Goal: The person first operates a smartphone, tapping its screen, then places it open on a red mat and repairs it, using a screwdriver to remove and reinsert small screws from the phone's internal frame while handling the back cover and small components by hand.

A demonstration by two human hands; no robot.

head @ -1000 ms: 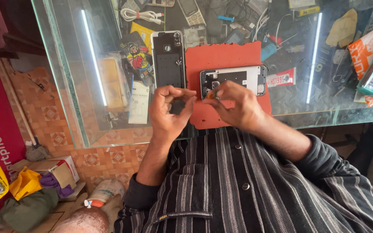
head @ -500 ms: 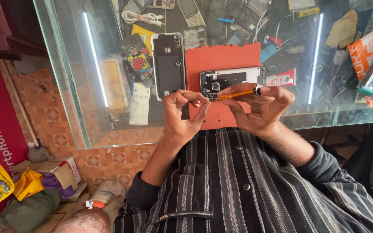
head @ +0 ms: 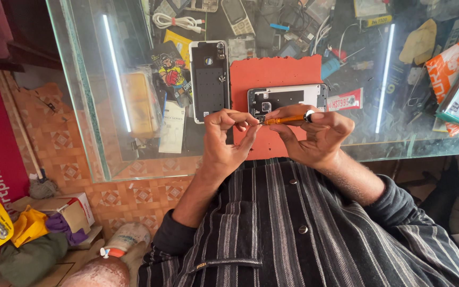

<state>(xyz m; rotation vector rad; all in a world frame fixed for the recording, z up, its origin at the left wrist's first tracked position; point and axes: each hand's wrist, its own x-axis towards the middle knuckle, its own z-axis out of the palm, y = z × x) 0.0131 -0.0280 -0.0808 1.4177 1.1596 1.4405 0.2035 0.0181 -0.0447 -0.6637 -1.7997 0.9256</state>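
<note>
Pinching an orange screwdriver [head: 285, 120] in my right hand [head: 314, 138], my left hand [head: 229, 141] nips its tip; opened phone [head: 288, 98] at twelve o'clock.

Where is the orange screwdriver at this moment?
In the head view, the orange screwdriver lies level between both hands, gripped by the right hand, its tip meeting the left hand fingertips, just below the opened phone on the red mat.

A glass counter [head: 107, 133] carries a red mat [head: 274, 79]. On the mat lies an opened phone [head: 288, 98]; just left of it, on the glass, a phone back cover [head: 208, 79]. Farther back lie a white cable [head: 173, 22], an orange packet [head: 447, 66] and mixed small parts.
</note>
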